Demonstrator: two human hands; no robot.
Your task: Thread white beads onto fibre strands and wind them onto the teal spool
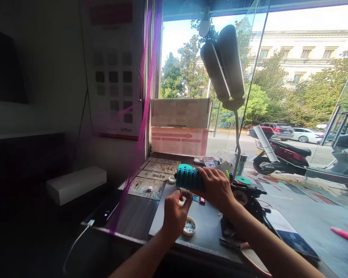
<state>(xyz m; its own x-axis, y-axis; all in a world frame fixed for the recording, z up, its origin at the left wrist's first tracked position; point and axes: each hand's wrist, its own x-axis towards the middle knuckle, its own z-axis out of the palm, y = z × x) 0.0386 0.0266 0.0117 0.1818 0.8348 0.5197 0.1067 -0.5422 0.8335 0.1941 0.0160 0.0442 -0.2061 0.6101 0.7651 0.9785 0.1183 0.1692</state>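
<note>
Nearest us, a small dish [189, 227] of pale beads sits on the grey surface [208, 235]; just beyond it our left hand [174, 214] pinches a small white piece [181, 201] between nearly closed fingertips; our right hand [217, 189] wraps around the teal ribbed cylinder [188, 177] mid-surface; farther off, a card [158, 175] reads "2025".

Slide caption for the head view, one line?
Right hand grips teal ribbed holder; left hand pinches small white piece near a bead dish.
</note>
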